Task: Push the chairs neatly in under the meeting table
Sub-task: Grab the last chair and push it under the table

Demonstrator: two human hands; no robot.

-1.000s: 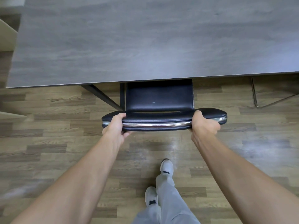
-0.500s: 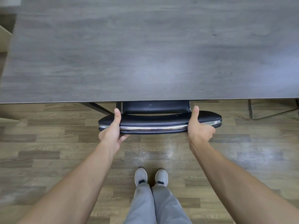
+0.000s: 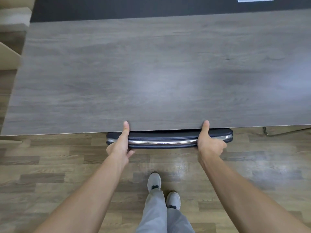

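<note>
Gripping the chair back (image 3: 168,137) at the tabletop (image 3: 151,73) near edge, left hand (image 3: 120,147) and right hand (image 3: 209,146) should push evenly, keeping it square.

Wood-look plank floor (image 3: 50,165) in grey-brown; pale cabinet (image 3: 8,58) at left; dark strip beyond.

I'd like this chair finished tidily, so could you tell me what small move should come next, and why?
Probably let go. The chair back sits at the table's near edge with the seat hidden beneath, and the left hand and right hand grip it with thumbs over the tabletop, so pushing further risks pinching them.
</note>
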